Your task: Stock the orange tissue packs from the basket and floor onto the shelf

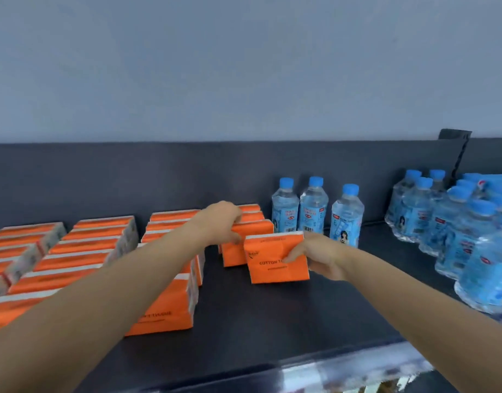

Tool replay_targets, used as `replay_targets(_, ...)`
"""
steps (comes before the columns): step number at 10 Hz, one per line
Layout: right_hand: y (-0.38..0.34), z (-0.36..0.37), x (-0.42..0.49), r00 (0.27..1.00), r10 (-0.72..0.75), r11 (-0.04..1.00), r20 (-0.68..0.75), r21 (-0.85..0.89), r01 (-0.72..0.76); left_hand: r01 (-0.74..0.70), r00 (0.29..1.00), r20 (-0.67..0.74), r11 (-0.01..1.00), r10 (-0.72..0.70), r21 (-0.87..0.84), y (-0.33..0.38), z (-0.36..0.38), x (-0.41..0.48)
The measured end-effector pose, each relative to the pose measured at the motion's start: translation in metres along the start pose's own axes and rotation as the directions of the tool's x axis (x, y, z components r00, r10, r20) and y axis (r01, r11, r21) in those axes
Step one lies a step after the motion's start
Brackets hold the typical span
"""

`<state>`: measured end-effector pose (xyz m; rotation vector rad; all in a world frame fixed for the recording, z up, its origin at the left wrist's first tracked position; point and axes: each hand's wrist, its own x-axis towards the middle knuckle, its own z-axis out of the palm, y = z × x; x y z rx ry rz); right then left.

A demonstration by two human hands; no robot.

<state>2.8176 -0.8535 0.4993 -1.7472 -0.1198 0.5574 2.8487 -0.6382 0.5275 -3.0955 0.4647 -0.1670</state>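
Note:
Several rows of orange tissue packs (91,245) stand upright on the dark shelf (272,316), filling its left half. My right hand (319,258) grips the right side of one orange tissue pack (275,259), which stands on the shelf at the front of the rightmost row. My left hand (223,222) rests on top of the pack just behind it (254,228), fingers curled over its upper edge. The basket and the floor are out of view.
Three blue-capped water bottles (313,208) stand right behind the tissue row. A larger cluster of water bottles (454,222) fills the shelf's right end. The shelf's front rail (343,373) runs along the bottom. A dark back panel (130,177) rises behind.

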Motion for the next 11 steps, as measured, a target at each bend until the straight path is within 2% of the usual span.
replay_targets(1, 0.011, 0.008, 0.032, 1.0, -0.006, 1.0, -0.021, 0.028, 0.007, 0.033, 0.999, 0.031, 0.999, -0.032, -0.039, -0.009, -0.002, 0.006)
replay_targets(3, 0.02, 0.025, 0.063, 0.997, -0.031, 0.996, -0.072, 0.085, 0.037, 0.195, 0.966, 0.203, 0.965, -0.159, -0.174, -0.017, -0.01, 0.006)
replay_targets(5, 0.021, 0.043, 0.072, 0.986, -0.113, 0.992, -0.119, 0.043, 0.119, 0.304, 0.945, 0.203, 0.916, -0.256, -0.261, -0.008, -0.003, 0.009)
replay_targets(7, 0.026, 0.047, 0.073, 0.976, -0.15, 0.986, -0.156, 0.05, 0.16, 0.255, 0.961, 0.178, 0.928, -0.212, -0.271, -0.011, -0.002, 0.0)
replay_targets(9, 0.026, 0.044, 0.063, 0.975, -0.152, 0.988, -0.163, -0.021, 0.151, 0.189, 0.982, 0.074, 0.946, -0.176, -0.263, -0.016, 0.002, -0.01)
replay_targets(10, 0.017, 0.045, 0.047, 0.96, -0.16, 0.987, -0.228, -0.056, 0.152, 0.157, 0.987, 0.022, 0.958, -0.157, -0.24, -0.019, 0.001, -0.022)
replay_targets(11, 0.002, 0.048, 0.019, 0.904, -0.237, 0.969, -0.356, -0.146, 0.197, 0.11, 0.988, -0.084, 0.973, -0.129, -0.204, -0.02, -0.015, -0.049)
